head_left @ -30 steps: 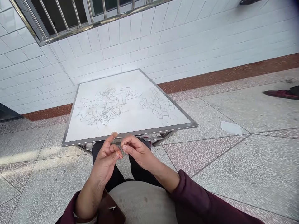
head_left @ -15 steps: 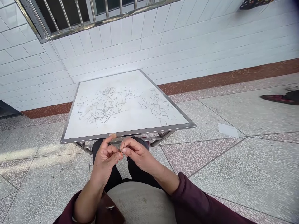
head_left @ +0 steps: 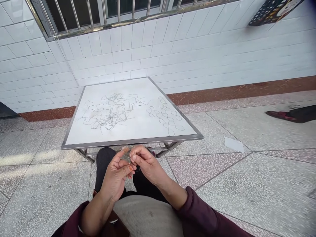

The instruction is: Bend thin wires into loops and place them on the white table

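Observation:
My left hand (head_left: 118, 174) and my right hand (head_left: 146, 164) meet in front of the table's near edge, above my lap. Both pinch a thin wire (head_left: 125, 155) that curves between the fingertips; its exact shape is hard to make out. On the white table (head_left: 145, 128) a loose tangle of bent thin wires (head_left: 111, 118) covers the left and middle. Several wire pieces shaped into linked-looking loops (head_left: 164, 115) lie toward the right edge of the tabletop.
A white tiled wall with a barred window (head_left: 81, 16) stands behind the table. On the floor to the right are a white paper (head_left: 234, 144) and another person's shoe (head_left: 280, 115). A dark patterned item (head_left: 269, 13) hangs at the upper right.
My left index finger, raised before, has bent down toward the wire. Both hands stay close together. The other person's foot shows further into view at the right.

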A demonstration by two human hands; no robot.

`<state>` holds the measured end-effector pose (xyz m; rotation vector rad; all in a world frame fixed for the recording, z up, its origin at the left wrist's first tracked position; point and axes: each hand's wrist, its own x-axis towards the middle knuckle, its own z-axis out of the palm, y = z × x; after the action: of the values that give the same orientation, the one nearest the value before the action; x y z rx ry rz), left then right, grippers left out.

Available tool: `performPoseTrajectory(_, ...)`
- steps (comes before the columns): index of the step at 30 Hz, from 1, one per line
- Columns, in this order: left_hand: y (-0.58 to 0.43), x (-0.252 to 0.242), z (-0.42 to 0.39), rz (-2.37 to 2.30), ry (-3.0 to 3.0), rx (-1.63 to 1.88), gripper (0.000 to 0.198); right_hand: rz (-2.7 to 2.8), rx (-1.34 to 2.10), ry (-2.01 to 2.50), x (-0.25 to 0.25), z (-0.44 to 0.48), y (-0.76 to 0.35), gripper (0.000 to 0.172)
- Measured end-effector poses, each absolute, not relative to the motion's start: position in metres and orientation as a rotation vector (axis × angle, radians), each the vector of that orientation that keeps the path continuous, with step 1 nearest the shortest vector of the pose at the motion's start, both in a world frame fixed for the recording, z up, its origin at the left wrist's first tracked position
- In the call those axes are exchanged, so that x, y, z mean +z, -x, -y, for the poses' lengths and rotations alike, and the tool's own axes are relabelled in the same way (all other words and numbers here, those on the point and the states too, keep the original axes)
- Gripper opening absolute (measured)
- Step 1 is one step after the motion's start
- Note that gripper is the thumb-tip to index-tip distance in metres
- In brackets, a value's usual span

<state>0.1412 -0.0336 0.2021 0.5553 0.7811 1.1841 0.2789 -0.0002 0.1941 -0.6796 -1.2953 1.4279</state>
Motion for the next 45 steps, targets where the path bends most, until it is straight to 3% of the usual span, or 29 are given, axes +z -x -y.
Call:
performPoseTrajectory(11,-0.133,0.209,0.034,-0.893,-0.621,1.117,0.061,1.386,1.520,0.661,0.194,0.002,-0.285,0.021)
performPoseTrajectory(25,-0.130,0.207,0.036,-0.855,-0.783,1.118,0.048,1.331,1.685,0.640,0.196,0.005,-0.288,0.024)
performPoseTrajectory(39,-0.131,0.205,0.037,-0.948,-0.842,1.174,0.041,1.765,1.289,0.728,0.197,0.003,-0.294,0.019)
performPoseTrajectory(45,-0.128,0.202,0.040,-1.140,-1.209,1.160,0.047,1.711,1.261,0.827,0.190,0.003,-0.288,0.020)
